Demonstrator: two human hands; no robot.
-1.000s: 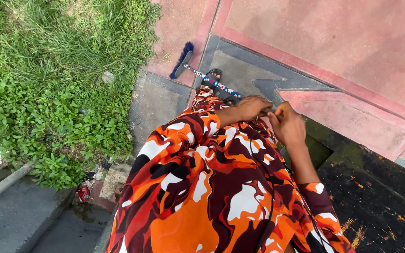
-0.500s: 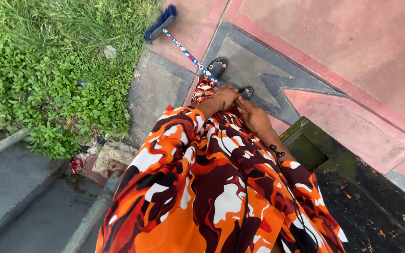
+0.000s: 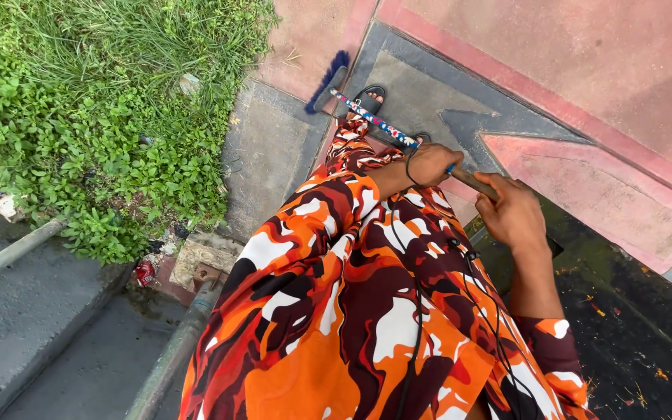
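Outside, on a path by a garden.
Red and grey paving (image 3: pixel 585 70) meets green grass (image 3: pixel 103 85), with a concrete gutter (image 3: pixel 48 327) below.

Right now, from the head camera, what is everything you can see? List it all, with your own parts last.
broom: one, blue bristles, patterned handle; bristle head on the paving by the grass, handle running back to the hands
paving: pink and grey slabs, upper right
dark slab: one, black with green stain and yellow specks, lower right
grass and weeds: green patch, upper left
pipe: one, grey, lower left along the concrete
red litter: one piece, at the weed edge
sandal: black, on the foot near the broom head
robe: orange, maroon and white, centre
left hand: grip on the broom handle
right hand: grip on the handle's end
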